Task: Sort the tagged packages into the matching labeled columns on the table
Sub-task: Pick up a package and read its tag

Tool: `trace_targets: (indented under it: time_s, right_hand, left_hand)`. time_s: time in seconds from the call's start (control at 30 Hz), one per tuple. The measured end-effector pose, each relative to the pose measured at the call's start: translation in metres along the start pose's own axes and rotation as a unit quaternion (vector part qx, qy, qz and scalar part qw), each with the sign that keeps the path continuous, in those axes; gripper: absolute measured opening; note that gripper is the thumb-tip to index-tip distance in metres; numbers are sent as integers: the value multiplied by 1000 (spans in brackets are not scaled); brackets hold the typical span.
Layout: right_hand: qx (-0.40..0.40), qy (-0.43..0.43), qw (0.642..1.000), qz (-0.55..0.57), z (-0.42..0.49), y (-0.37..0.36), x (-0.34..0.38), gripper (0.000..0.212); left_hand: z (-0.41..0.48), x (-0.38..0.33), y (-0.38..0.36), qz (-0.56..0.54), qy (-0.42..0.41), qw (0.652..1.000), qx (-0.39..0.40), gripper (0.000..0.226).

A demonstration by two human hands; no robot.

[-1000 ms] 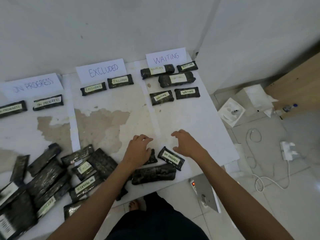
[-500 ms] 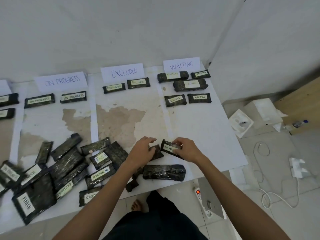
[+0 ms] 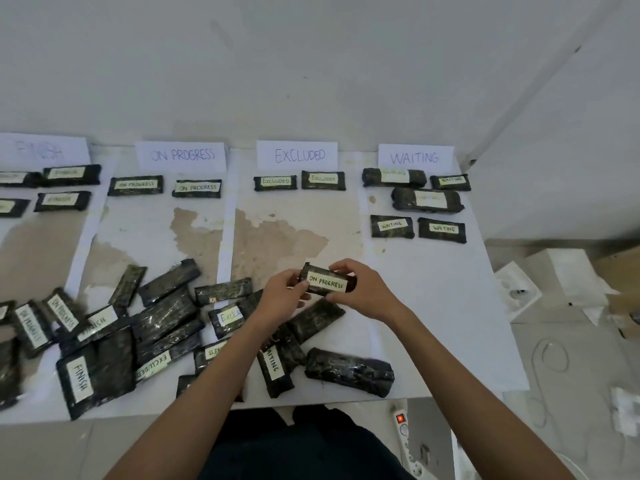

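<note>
Head view: white table (image 3: 450, 306) with 4 white paper column signs along its 12 o'clock edge: FINISH sign (image 3: 45, 150), ON PROGRESS sign (image 3: 181, 155), EXCLUDED sign (image 3: 298, 155) and WAITING sign (image 3: 415, 157).

Sorted dark plastic-wrapped rectangular packages with pale tags sit below the signs:
- FINISH group (image 3: 71, 174): 4 visible, two cut by the 9 o'clock frame edge.
- ON PROGRESS pair (image 3: 135, 185): 2.
- EXCLUDED pair (image 3: 275, 182): 2.
- WAITING group (image 3: 427, 199): 5.

Unsorted pile (image 3: 138, 327) of the same dark packages lies at 7–9 o'clock of the hands. It holds more than a dozen, but overlap blocks an exact count. One bulky dark package (image 3: 349, 372) lies at 6 o'clock of the hands, tag side not showing.

Held package (image 3: 327, 282): 1, small, dark and plastic-wrapped, tag reading ON PROGRESS and facing the camera. It is over the near end of the EXCLUDED lane, at 4 o'clock of the ON PROGRESS pair.

- Left hand (image 3: 282, 297) grips its left end, thumb on the front, fingers curled behind.
- Right hand (image 3: 367, 292) grips its right end, fingers curled over the top edge, thumb at the lower edge.
- Both forearms enter from 6 o'clock and converge on the package.

White power strip (image 3: 403, 424) with a lit red switch lies on the floor at 5 o'clock.
</note>
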State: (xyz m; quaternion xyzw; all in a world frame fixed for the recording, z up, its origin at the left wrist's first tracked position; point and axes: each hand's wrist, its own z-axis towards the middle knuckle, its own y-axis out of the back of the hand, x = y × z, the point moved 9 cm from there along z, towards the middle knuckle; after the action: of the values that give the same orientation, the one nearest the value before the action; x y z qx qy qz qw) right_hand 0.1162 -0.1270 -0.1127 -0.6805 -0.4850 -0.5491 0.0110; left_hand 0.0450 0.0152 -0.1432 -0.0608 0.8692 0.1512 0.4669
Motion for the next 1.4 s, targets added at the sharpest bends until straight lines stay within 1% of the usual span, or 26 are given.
trace_targets:
  time_s: [0.07,0.1,0.17,0.27,0.37,0.47,0.57,0.73,0.87,1.0,1.13,1.23,1.4]
  right_hand:
    - [8,38,995,-91,4,-7,13,63]
    - [0,56,991,-126,5,-8,16,64]
    - [-16,89,978,-186,9,-13,24,63]
    - [-15,135,959,-248,31,-35,57,60]
    - [-23,145,954,-262,59,-57,90,58]
    - [-35,137,954,-265,92,-78,119,56]
    - [-29,130,957,-256,131,-102,144,54]
    - [4,95,963,-253,200,-144,164,52]
    - [12,67,964,-259,242,-166,164,53]
    - [6,54,962,-266,267,-179,161,53]
    - [-4,46,962,-270,281,-185,158,54]
    - [-15,52,960,-274,287,-183,162,53]
    - [-4,55,953,-298,287,-182,168,54]
  left_hand:
    - [1,2,10,-21,8,1000,-9,16]
    - [1,2,11,-23,8,1000,-8,15]
    - [0,3,17,-31,10,999,-8,14]
    - [7,4,54,-52,14,998,-32,14]
    - [15,5,100,-54,18,997,-55,17]
    - [28,4,149,-15,10,997,-78,20]
    - [49,9,199,23,14,996,-88,23]
    - [93,18,266,124,5,989,-82,31]
    - [129,23,301,208,-10,975,-73,39]
    - [159,27,322,297,-55,952,-58,44]
    - [173,26,321,350,-82,933,-27,47]
    - [176,29,319,362,-83,928,-14,48]
    - [171,31,322,358,-94,929,-14,47]
